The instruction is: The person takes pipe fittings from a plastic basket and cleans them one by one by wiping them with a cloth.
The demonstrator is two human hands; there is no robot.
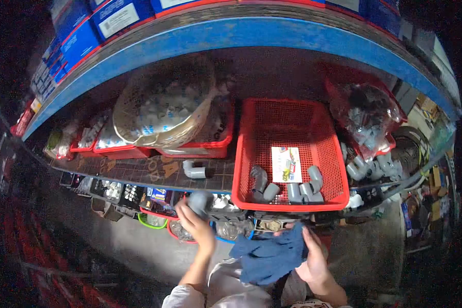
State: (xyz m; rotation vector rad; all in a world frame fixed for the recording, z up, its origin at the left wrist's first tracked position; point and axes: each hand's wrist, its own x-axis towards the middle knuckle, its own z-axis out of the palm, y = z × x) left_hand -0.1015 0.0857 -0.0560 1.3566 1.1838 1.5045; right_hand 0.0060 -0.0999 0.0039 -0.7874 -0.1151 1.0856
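My left hand (193,220) is closed around a grey pipe fitting (199,201), blurred by motion, just below the shelf edge. In my right hand (313,259) is a dark blue cloth (272,255), gripped at its right end and hanging to the left in front of my body. Ahead stands a red plastic basket (241,154) holding several grey pipe fittings (294,193) and a printed card (286,164). A grey pipe elbow (194,170) lies by itself on the dark shelf board, left of the basket.
Left of the basket, a woven basket (161,138) of small bagged parts rests over red bins (200,150). A clear bag (367,115) and loose grey fittings (377,168) sit to the right. Blue boxes (119,20) line the upper shelf; its blue edge (251,33) arches overhead.
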